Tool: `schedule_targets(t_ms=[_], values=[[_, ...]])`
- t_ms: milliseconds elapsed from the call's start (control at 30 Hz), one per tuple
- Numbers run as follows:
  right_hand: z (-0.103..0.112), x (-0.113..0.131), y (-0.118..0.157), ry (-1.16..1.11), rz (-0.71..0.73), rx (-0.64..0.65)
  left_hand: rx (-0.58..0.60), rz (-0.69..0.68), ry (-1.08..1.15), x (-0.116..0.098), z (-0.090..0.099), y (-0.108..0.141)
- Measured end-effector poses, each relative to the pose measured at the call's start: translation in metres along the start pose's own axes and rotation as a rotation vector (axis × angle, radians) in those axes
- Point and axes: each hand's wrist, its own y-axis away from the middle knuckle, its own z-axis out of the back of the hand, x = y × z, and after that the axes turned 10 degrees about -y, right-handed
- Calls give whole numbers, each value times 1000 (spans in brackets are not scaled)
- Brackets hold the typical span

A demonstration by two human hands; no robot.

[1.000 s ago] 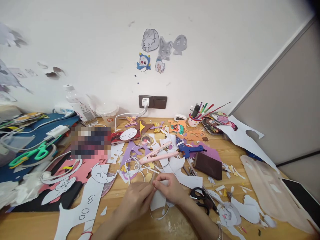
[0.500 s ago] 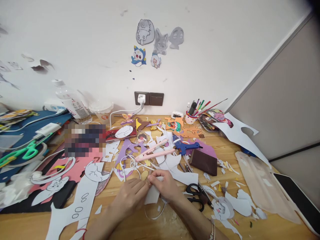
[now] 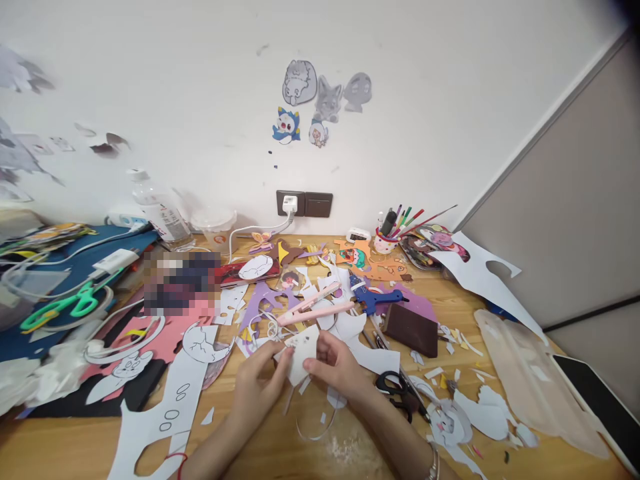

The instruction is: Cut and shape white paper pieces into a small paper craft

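Both my hands are low at the middle of a cluttered wooden desk [image 3: 260,447]. My left hand [image 3: 257,383] and my right hand [image 3: 336,365] pinch a small white paper cut-out [image 3: 303,348] between them, lifted a little off the desk and tilted up. The left fingers grip its left edge, the right thumb and fingers its right side. Thin white paper strips [image 3: 315,430] lie on the desk just below my hands.
Black scissors [image 3: 397,390] lie right of my right hand. A pink tool [image 3: 310,310], a blue glue gun [image 3: 377,300] and a brown block [image 3: 411,330] sit behind. Paper cut-outs and scraps cover the desk; green scissors [image 3: 65,307] far left, pen cup [image 3: 387,240] by the wall.
My hands have lifted the white cut-out off the desk and turned it up. Before, it lay flat under my fingertips. The camera view shifted slightly.
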Motion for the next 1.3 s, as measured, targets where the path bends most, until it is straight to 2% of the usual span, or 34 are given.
schedule_targets(t_ms=[67, 167, 267, 433, 533, 633, 733, 867, 1000, 1167, 1233, 1300], values=[[-2, 1, 1, 42, 39, -21, -8, 103, 75, 0, 0, -2], [1, 7, 4, 155, 100, -74, 44, 222, 204, 0, 0, -9], [8, 18, 5, 290, 139, -119, 180, 279, 320, -3, 6, -19], [17, 42, 11, 507, 144, -121, 493, 297, 452, -18, 20, -31], [25, 61, 24, 675, 107, -115, 548, 318, 493, -28, 26, -37], [39, 78, 48, 881, 19, -157, 505, 373, 531, -33, 30, -46], [51, 85, 78, 1089, -126, -209, 455, 463, 584, -35, 31, -54], [49, 73, 105, 1274, -290, -219, 421, 573, 679, -44, 31, -60], [40, 61, 110, 1348, -348, -265, 358, 657, 811, -60, 33, -64], [45, 74, 106, 1238, -325, -246, 239, 685, 935, -73, 41, -71], [45, 84, 99, 1042, -272, -199, 202, 648, 959, -79, 44, -73], [39, 94, 89, 735, -215, -122, 173, 589, 963, -87, 45, -74]])
